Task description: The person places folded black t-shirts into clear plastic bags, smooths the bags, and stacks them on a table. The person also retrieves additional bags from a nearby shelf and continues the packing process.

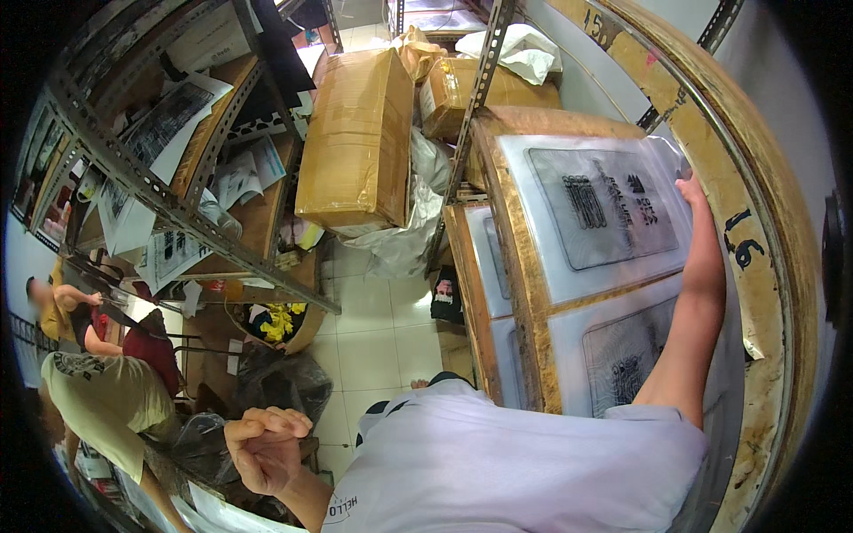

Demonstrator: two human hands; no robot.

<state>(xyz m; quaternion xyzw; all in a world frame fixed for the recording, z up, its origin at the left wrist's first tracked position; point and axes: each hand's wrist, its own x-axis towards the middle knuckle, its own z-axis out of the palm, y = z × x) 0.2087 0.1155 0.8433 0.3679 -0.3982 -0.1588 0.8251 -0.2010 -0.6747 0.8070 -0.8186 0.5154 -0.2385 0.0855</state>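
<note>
Translucent plastic-wrapped grey printed sheet [604, 206] under right hand [691, 188]

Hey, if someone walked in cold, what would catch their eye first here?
Probably the right hand stretched out to the far edge of a clear plastic packet lying on the wooden shelf at right. Next, the big taped cardboard box in the aisle, top centre. The left hand hangs curled and empty, lower left.
</note>
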